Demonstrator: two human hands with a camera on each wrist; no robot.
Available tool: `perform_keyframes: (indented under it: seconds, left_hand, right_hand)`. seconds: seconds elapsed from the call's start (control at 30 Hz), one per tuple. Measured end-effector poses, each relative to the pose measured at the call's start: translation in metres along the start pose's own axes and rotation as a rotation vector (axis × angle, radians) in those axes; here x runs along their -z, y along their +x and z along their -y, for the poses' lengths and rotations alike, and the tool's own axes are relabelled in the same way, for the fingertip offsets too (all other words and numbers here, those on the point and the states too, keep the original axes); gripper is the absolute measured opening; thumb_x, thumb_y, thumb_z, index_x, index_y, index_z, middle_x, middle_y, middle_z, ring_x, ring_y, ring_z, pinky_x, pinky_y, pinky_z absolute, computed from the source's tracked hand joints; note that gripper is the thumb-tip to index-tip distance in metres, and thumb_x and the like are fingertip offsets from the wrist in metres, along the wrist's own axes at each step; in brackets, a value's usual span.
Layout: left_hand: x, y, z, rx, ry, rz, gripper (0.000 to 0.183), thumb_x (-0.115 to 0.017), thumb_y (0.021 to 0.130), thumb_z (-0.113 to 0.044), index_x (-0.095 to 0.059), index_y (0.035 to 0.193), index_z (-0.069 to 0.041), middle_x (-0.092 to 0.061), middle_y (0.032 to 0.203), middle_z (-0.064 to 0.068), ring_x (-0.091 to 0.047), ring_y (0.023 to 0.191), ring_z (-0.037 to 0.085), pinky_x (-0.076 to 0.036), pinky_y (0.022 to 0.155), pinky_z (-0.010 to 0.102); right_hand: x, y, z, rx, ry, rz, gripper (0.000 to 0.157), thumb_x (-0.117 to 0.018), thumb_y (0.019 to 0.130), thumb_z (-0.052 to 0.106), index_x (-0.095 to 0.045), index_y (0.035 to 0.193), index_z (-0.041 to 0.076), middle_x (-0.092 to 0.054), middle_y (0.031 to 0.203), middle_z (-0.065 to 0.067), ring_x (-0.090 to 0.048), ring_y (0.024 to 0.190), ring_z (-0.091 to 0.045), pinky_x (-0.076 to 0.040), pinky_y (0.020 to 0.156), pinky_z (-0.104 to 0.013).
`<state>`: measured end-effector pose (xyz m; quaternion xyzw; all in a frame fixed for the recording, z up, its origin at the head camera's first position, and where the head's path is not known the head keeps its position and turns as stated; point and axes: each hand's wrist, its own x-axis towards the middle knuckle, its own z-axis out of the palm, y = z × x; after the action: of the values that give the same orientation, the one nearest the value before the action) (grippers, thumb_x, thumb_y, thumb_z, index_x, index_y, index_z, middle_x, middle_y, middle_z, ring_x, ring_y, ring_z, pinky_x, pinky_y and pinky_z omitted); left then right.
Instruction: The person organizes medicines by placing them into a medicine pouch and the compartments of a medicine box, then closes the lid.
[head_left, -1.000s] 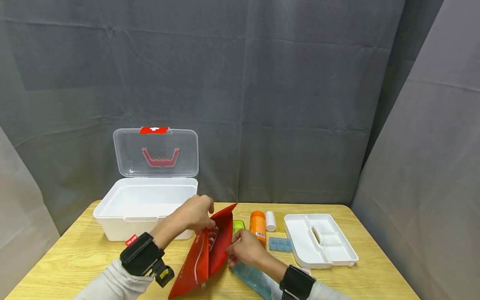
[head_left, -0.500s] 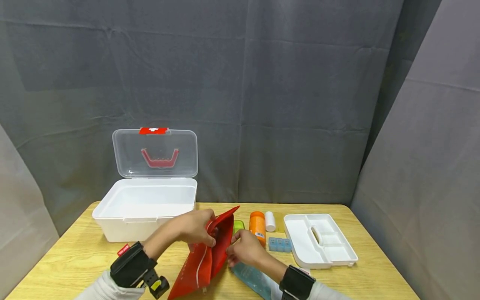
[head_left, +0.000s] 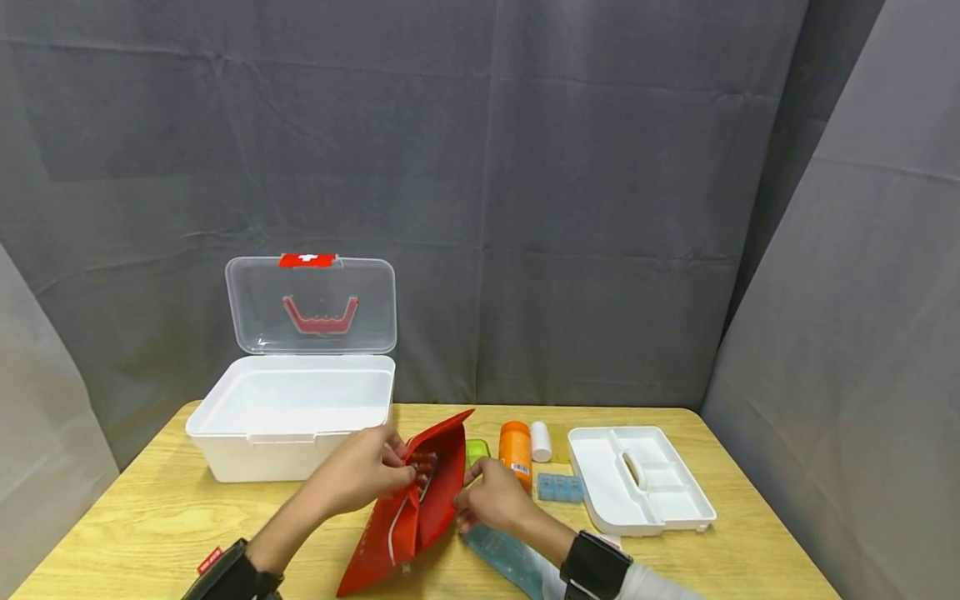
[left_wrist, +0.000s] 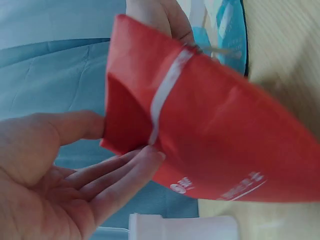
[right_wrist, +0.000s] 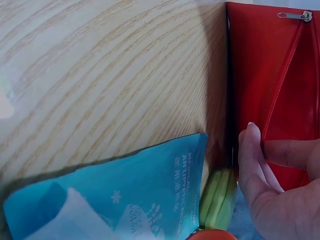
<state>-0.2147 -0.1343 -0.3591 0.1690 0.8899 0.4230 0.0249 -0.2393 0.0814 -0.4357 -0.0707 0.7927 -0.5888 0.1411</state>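
A red zippered pouch [head_left: 438,492] stands tilted on the table between my two hands, its zip undone and its mouth spread. My left hand [head_left: 367,471] is at the pouch's upper left edge; in the left wrist view the thumb [left_wrist: 82,125] lies on one side of that edge and the fingertips [left_wrist: 152,155] on the other. My right hand [head_left: 491,500] pinches the pouch's other side beside the zip, below the metal zip pull [right_wrist: 295,16]. Inside the mouth shows a strip with rounded reddish bumps [head_left: 424,463], like a blister pack, partly hidden.
Behind the left hand stands a white first-aid box [head_left: 292,417] with its clear lid [head_left: 311,304] raised. Right of the pouch are a green case [head_left: 476,450], an orange bottle [head_left: 515,450], a white bottle [head_left: 541,442], a blue pill organizer [head_left: 560,488], a white divided tray [head_left: 671,492] and a blue packet [right_wrist: 125,195].
My left hand has shifted from above the pouch's mouth down to its left edge, and the bumpy strip inside shows again. The right hand stays at the pouch's other side.
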Motion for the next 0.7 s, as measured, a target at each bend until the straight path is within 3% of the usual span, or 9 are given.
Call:
perform_keyframes:
  seconds: [0.13, 0.3, 0.57, 0.7]
  left_hand:
    - [-0.005, -0.005, 0.008, 0.013, -0.135, -0.070, 0.018, -0.073, 0.083, -0.007, -0.066, 0.097, 0.003, -0.076, 0.084, 0.011, -0.071, 0.066, 0.021, -0.061, 0.058, 0.036]
    - [-0.011, -0.009, 0.015, 0.022, -0.182, -0.184, 0.014, -0.073, 0.083, -0.005, -0.074, 0.095, 0.002, -0.076, 0.083, 0.009, -0.071, 0.067, 0.017, -0.061, 0.058, 0.034]
    - [-0.017, -0.014, 0.023, 0.041, -0.180, -0.208, 0.014, -0.074, 0.085, -0.010, -0.079, 0.095, -0.002, -0.074, 0.079, 0.004, -0.070, 0.064, 0.015, -0.059, 0.060, 0.024]
    - [-0.019, -0.014, 0.024, 0.074, -0.215, -0.244, 0.013, -0.074, 0.085, -0.009, -0.079, 0.094, -0.002, -0.075, 0.082, 0.005, -0.071, 0.065, 0.015, -0.061, 0.063, 0.028]
  right_hand:
    - [0.000, 0.000, 0.000, 0.001, 0.003, 0.004, 0.027, -0.065, 0.084, -0.010, -0.050, 0.107, -0.010, -0.070, 0.072, -0.022, -0.066, 0.051, -0.020, -0.062, 0.058, -0.046]
    - [0.001, -0.001, 0.000, 0.006, 0.004, 0.002, 0.027, -0.064, 0.084, -0.010, -0.050, 0.107, -0.010, -0.070, 0.072, -0.022, -0.065, 0.050, -0.018, -0.062, 0.057, -0.045]
    - [0.001, -0.003, 0.000, 0.016, 0.000, -0.007, 0.026, -0.064, 0.083, -0.011, -0.050, 0.105, -0.009, -0.070, 0.072, -0.021, -0.064, 0.049, -0.018, -0.062, 0.056, -0.044]
    - [0.001, -0.002, -0.001, 0.016, 0.001, -0.006, 0.025, -0.064, 0.084, -0.010, -0.051, 0.105, -0.008, -0.070, 0.072, -0.021, -0.065, 0.050, -0.018, -0.062, 0.056, -0.044]
